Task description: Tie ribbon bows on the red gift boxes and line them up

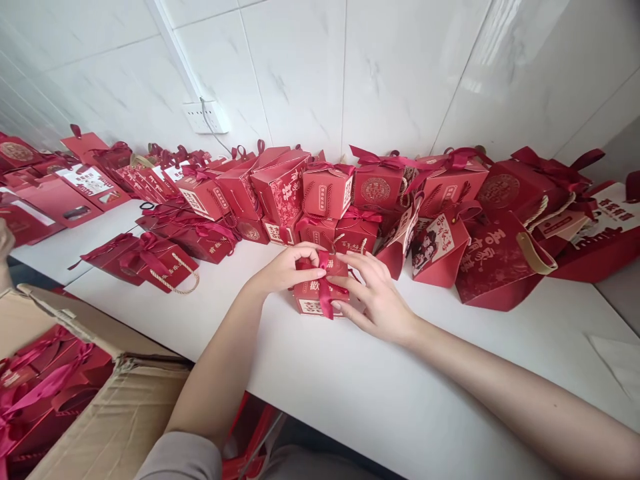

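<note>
A small red gift box [306, 291] with pale printed characters stands on the white table in front of me. A dark red satin ribbon [326, 297] is tied over its top, with a tail hanging down the front. My left hand [287, 270] comes in from the left, thumb and fingers pinching the ribbon at the knot. From the right, my right hand [380, 297] has its fingers curved around the ribbon's other side, its thumb near the hanging tail. The box's far right side is partly hidden behind my right fingers.
Many red gift boxes [327, 190] with ribbons and rope handles line the table [320, 363] along the tiled wall. At lower left, an open cardboard carton [115, 407] holds more boxes. Another person's hand [5, 243] shows at the left edge. A wall socket [205, 118] has a cable.
</note>
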Demonstrator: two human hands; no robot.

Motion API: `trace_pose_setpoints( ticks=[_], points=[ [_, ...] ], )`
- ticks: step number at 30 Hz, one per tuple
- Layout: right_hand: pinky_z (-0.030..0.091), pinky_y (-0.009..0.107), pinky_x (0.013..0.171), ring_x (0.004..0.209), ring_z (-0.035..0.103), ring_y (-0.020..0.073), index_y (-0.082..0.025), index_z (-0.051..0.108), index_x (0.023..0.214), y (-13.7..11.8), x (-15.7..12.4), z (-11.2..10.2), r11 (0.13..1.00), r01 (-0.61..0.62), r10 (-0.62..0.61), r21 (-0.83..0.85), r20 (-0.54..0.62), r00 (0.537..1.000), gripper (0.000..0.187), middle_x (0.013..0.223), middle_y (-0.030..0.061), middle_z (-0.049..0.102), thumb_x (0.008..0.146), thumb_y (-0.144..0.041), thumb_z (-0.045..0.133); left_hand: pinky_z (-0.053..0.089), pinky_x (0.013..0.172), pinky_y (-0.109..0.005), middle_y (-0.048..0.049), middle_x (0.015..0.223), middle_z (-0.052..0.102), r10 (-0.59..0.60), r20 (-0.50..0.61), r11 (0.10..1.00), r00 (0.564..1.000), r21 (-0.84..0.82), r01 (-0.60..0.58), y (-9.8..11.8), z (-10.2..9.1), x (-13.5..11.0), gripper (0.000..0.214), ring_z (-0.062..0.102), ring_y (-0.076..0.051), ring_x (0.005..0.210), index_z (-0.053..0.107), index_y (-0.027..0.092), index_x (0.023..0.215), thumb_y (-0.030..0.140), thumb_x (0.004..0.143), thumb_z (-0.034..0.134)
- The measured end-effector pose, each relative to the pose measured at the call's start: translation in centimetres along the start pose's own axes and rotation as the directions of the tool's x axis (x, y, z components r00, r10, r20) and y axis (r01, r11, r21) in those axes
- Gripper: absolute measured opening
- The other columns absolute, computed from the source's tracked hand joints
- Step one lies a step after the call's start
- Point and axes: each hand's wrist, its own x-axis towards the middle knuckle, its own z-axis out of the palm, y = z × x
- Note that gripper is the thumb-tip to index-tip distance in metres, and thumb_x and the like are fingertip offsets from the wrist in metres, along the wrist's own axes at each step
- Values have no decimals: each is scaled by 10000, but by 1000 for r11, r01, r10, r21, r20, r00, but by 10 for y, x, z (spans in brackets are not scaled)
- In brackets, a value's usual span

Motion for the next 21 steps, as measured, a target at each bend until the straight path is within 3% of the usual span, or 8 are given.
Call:
trace_pose_setpoints(
  ticks=[5,9,12,15,18,21],
  points=[
    [375,530,1109,1289,522,287,-237,699,1020,9,-4,-2,996,84,-86,-25,-127,988,172,1310,100,619,947,-338,582,388,1059,-419,-83,1278,599,5,10,1000,1000,14,-5,-1,-2,0,270,580,-268,1176,585,177,771,410,799,719],
    [448,482,1033,1196,585,267,-241,663,839,11,-7,-3,994,109,-105,5,-241,965,120,1194,75,668,919,-296,593,396,1045,-418,-91,1301,597,10,11,1000,1000,0,-10,0,-4,-1,276,583,-271,1166,579,174,782,407,797,725],
    [431,490,1056,1215,571,268,-239,649,975,8,-7,-2,993,113,-105,19,-236,966,97,1229,94,652,914,-300,604,430,989,-386,-83,1309,599,-17,-34,994,999,-111,13,-1,-2,-1,297,590,-257,1147,531,171,774,413,829,694],
    [381,507,1107,1240,556,264,-222,598,1162,5,-7,2,993,115,-107,32,-192,976,252,1281,119,630,924,-303,607,473,912,-353,-66,1273,607,-57,-74,959,996,-280,34,-1,2,0,283,604,-236,1103,517,193,897,408,835,690],
    [337,528,1137,1253,548,266,-218,578,1194,4,-8,7,993,104,-96,48,-148,984,275,1303,125,619,941,-323,599,491,875,-340,-48,1149,630,-83,-22,943,996,-325,71,1,8,0,369,613,-219,1032,522,224,1093,385,821,711],
    [310,549,1152,1247,550,271,-208,587,1167,4,-9,10,992,117,-109,56,-133,985,254,1299,136,618,943,-325,608,484,835,-318,-26,1058,622,-136,-3,945,991,-300,129,4,11,-1,330,602,-194,944,528,227,1109,344,838,676]
  ],
)
